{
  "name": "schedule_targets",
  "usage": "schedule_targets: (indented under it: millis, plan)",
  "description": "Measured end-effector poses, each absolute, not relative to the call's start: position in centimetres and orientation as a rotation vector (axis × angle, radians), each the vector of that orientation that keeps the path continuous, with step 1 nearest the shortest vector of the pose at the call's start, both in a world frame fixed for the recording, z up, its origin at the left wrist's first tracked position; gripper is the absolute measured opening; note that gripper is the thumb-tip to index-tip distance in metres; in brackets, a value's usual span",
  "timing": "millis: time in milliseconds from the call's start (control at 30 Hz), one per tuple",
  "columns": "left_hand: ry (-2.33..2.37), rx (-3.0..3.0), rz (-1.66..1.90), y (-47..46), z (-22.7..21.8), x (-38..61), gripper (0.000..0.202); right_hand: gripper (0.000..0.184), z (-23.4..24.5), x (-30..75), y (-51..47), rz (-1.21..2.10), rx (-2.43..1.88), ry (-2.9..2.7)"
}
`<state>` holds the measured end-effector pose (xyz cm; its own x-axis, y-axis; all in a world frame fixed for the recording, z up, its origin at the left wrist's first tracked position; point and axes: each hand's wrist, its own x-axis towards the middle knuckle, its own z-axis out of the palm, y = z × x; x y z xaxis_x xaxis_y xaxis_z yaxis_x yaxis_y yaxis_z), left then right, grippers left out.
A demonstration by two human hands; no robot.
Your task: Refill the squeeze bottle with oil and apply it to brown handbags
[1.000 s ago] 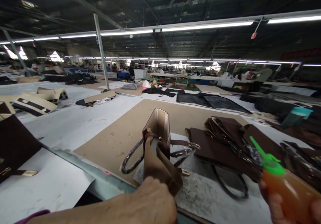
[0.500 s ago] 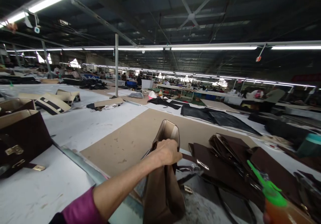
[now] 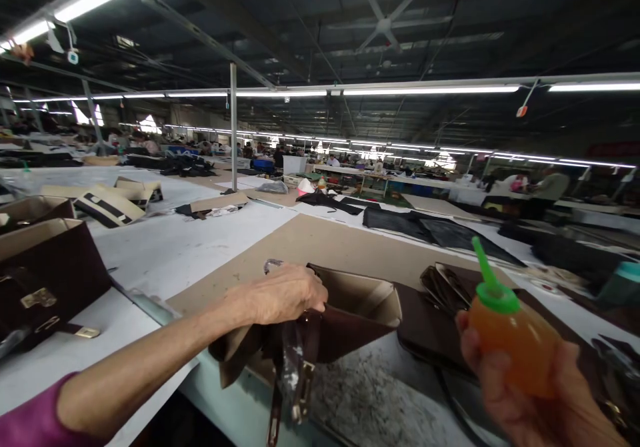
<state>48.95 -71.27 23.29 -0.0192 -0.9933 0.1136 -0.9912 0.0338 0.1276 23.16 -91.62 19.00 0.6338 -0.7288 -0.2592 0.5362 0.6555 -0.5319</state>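
Note:
Near the table's front edge my left hand [image 3: 287, 295] grips the upper rim of a dark brown handbag [image 3: 345, 333]. The bag's tan lining shows through its open top, and straps with gold-coloured buckles [image 3: 300, 393] hang down its front. My left fingertips are partly hidden by the hand itself. At the right, my right hand [image 3: 525, 387] is wrapped round a squeeze bottle [image 3: 515, 340] of orange liquid. Its green cap and nozzle point upward, tilted a little to the left. The bottle is held apart from the bag.
More brown bags [image 3: 50, 287] stand at the left, and brown bag pieces [image 3: 440, 320] lie at the right. A tan sheet [image 3: 320, 240] covers the table's middle. Black pieces [image 3: 425, 230] lie beyond it. A metal post [image 3: 233, 127] rises farther back.
The handbag has turned from end-on to sideways, its open top now facing me. My left hand has moved left with it. My right hand has raised the squeeze bottle from the lower right.

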Motion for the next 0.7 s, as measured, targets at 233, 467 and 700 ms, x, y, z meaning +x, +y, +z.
schedule_targets:
  millis: [233,467,700]
  plan:
    - [-2.148,1.895,-0.1,-67.5,21.8,49.8,0.023,0.039,23.9,30.4,-86.6,-0.659,-0.259,0.519]
    - [-2.031,1.93,-0.189,-66.9,21.5,51.6,0.024,0.065,22.5,34.6,-85.6,-0.584,-0.368,0.468]
    - [-1.359,1.972,-0.277,-66.9,18.2,54.5,0.039,0.023,21.1,39.2,-88.1,-0.551,-0.468,0.495]
